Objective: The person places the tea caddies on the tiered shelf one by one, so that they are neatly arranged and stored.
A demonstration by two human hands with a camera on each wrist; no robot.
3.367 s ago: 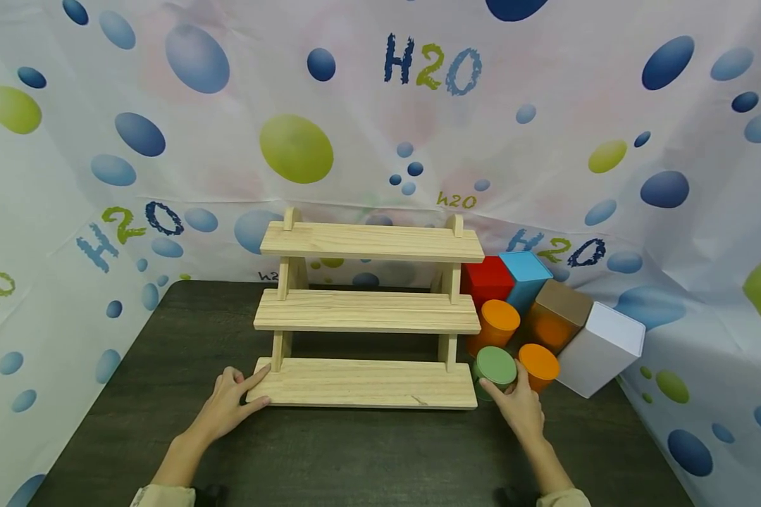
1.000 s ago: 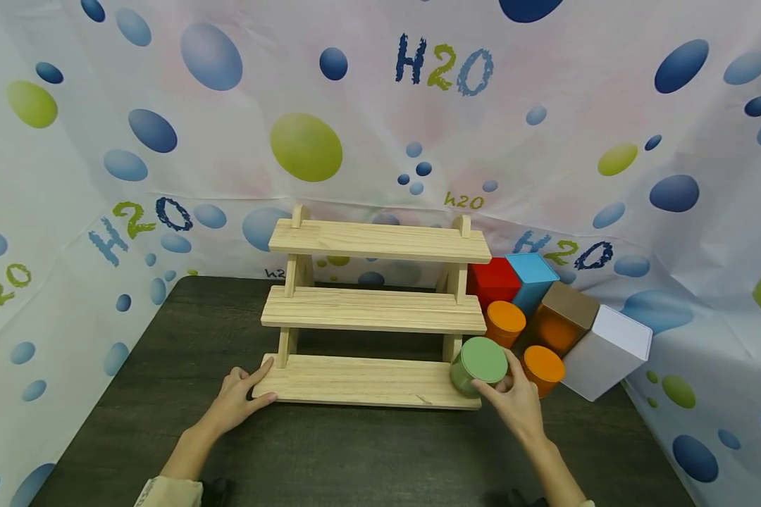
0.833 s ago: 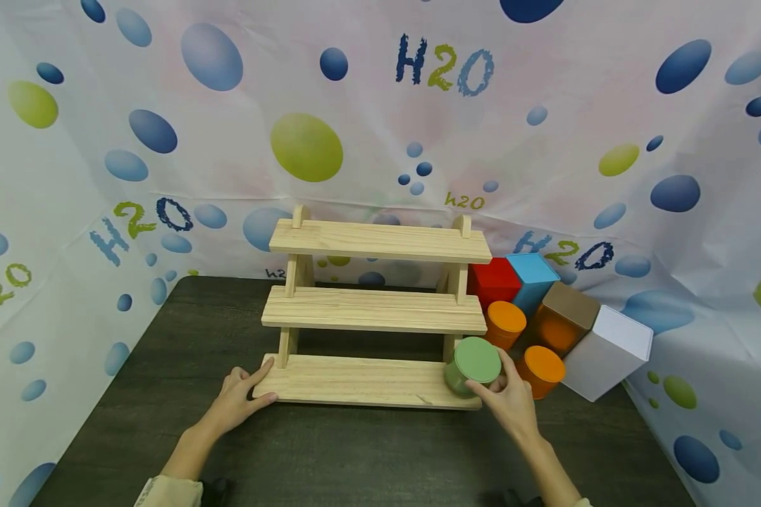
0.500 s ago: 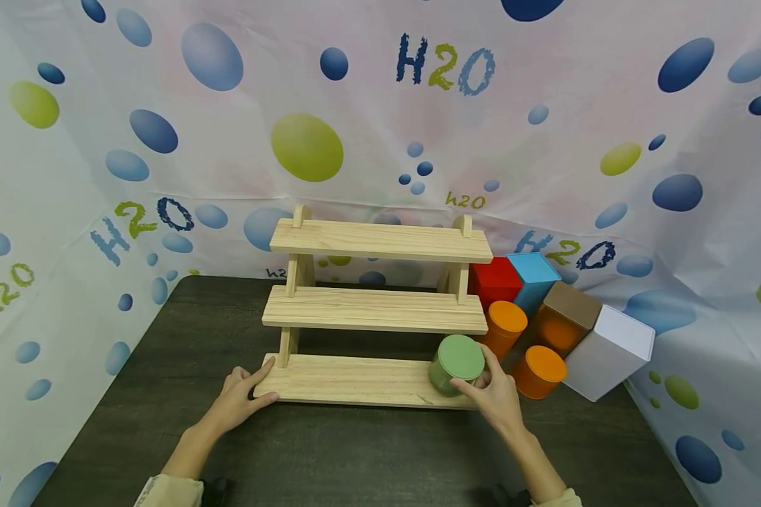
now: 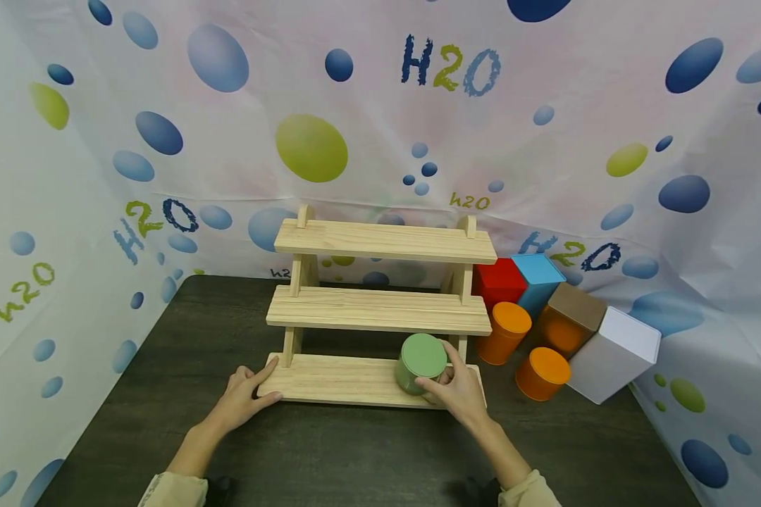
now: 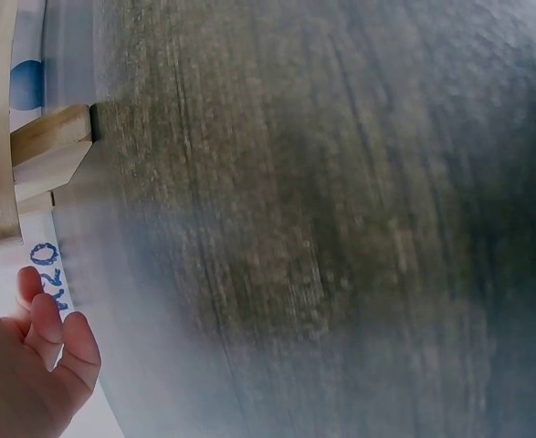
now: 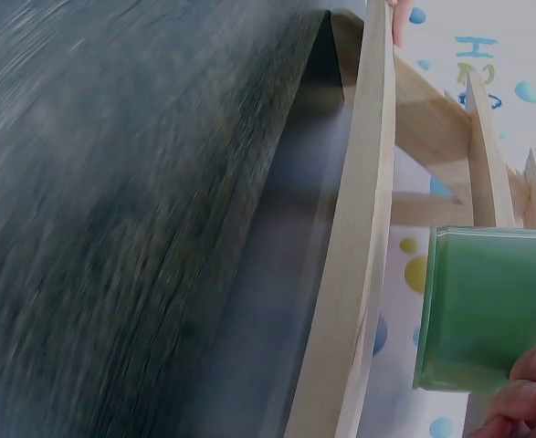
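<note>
In the head view my right hand [image 5: 459, 387] grips a green canister [image 5: 422, 355] with a round lid from its right side. It is over the bottom board [image 5: 336, 380] of a three-tier wooden display stand, right of the middle. The right wrist view shows a gap between the canister [image 7: 491, 306] and the board's edge [image 7: 354, 246]. My left hand [image 5: 237, 401] rests its straight thumb and index finger on the board's left end. Its other fingers [image 6: 71, 356] are loosely bent beside the board in the left wrist view.
Right of the stand are two orange canisters [image 5: 510, 318] [image 5: 548, 366], a red box [image 5: 501, 280], a blue box [image 5: 539, 274], a brown box [image 5: 573, 308] and a white box [image 5: 630, 338]. The middle board [image 5: 374, 306] and top board [image 5: 380, 236] rise behind the canister.
My right hand has taken the green canister from the table at the stand's right end and carried it leftward over the bottom board. My left hand stays at the left end.
</note>
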